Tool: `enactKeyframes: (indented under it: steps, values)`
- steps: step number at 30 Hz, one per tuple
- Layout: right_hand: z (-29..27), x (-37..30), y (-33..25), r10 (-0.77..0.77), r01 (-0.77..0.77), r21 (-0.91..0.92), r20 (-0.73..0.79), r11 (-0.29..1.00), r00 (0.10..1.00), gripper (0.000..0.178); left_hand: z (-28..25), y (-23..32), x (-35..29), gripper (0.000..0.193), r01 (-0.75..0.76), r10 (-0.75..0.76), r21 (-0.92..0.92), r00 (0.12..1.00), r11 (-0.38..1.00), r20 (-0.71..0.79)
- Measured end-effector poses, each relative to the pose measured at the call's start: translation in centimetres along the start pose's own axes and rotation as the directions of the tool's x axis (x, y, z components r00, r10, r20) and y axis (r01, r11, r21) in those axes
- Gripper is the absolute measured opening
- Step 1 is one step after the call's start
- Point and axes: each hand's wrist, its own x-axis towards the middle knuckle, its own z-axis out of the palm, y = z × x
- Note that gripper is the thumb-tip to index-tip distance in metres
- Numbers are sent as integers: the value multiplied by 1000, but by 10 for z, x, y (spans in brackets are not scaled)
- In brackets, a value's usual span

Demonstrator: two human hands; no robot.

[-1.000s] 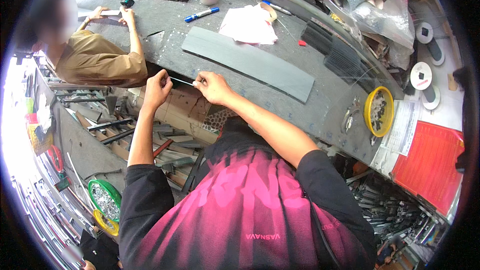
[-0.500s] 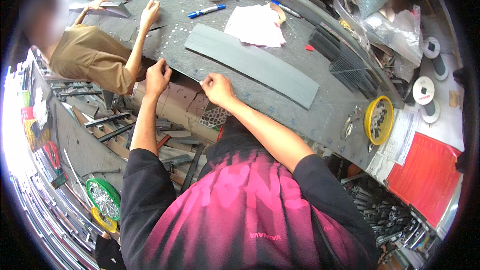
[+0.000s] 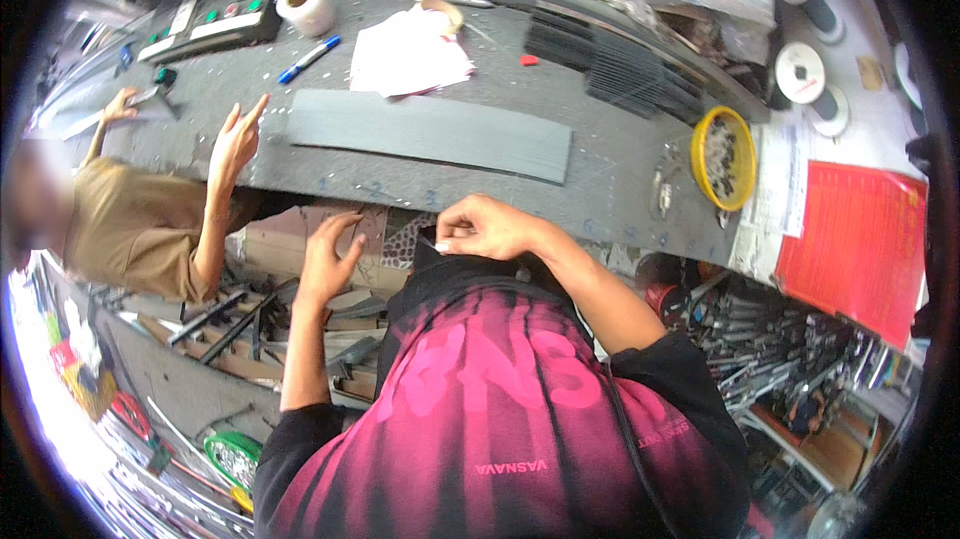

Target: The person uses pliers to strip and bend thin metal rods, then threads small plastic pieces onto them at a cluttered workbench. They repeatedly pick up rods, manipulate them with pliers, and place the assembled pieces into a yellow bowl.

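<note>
Loosening: left hand (image 3: 330, 264) now spread, strand no longer stretched across; right hand (image 3: 492, 229) pinched, contents unclear. Two-handed hold apparently over.

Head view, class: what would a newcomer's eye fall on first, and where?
Probably the pink-black shirt, filling the lower middle, with the spread left hand and curled right hand above it. Then the red sheet at far right, past the yellow bowl on the bench.
</note>
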Motion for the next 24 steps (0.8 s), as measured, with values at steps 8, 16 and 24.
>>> enactKeyframes:
  steps: [8,16,24]
  values:
    - [-39,-115,-44,118,-159,-198,-206,967,972,19,77,166,51,33,-199,404,-512,854,836,328]
    - [-50,-187,-43,150,-233,-210,-351,949,924,19,124,216,75,16,-60,388,-549,771,833,505]
    - [-60,-239,-12,-86,-134,-302,-617,944,783,21,165,233,75,7,45,314,-551,782,833,539]
